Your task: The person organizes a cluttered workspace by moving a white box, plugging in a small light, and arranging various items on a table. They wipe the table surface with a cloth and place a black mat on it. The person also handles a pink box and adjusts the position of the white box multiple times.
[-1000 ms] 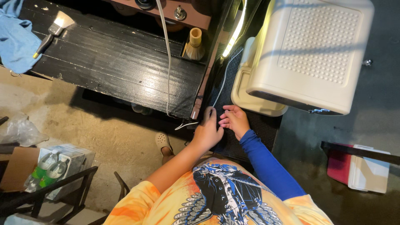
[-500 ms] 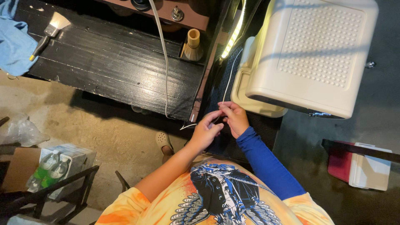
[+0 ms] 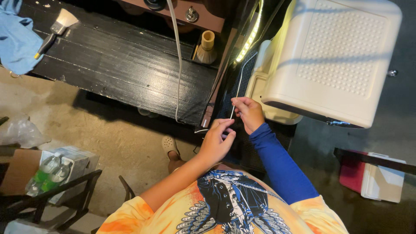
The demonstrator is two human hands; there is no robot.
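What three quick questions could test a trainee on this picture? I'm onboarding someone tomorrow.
1. True or false: the right hand pinches the thin white cord.
2. What lies nearest the blue cloth? A) putty knife B) spool C) bottles
3. Fill in: the left hand is beside the right hand, and the right arm wears a ____ sleeve.

Key: 1 true; 2 A; 3 blue.

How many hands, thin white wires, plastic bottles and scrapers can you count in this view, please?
Hands: 2, the left hand and right hand
Thin white wire: 1
Plastic bottles: 2
Scraper: 1
Total: 6
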